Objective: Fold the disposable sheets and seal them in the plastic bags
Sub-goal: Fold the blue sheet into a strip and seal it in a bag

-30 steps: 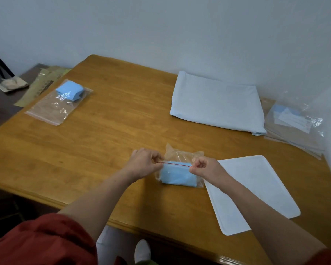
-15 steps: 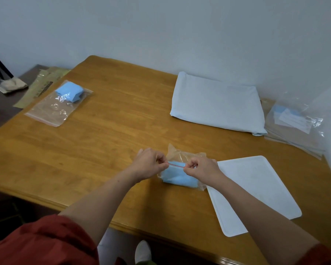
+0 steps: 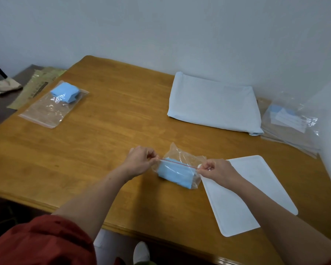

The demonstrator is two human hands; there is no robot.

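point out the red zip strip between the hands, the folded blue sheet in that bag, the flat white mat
red zip strip [image 3: 178, 163]: head view, mid-strip
folded blue sheet [image 3: 173, 175]: head view, front face
flat white mat [image 3: 256, 173]: head view, bare far part

Table [image 3: 103, 150] is showing honey-brown wood grain. Centre clear bag [image 3: 182, 153] is carrying a red zip line [image 3: 178, 163], with a light blue folded sheet [image 3: 174, 173] showing through. Upper-left second bag [image 3: 44, 109] is showing the same blue. Upper-right sheet stack [image 3: 212, 104] is reading pale blue-white, lower-right mat [image 3: 246, 197] plain white, lower-left sleeve [image 3: 36, 243] rust red.

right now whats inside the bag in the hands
A folded blue sheet, visible through the clear plastic bag. The left hand and right hand pinch its red zip strip. The sheet's underside is hidden.
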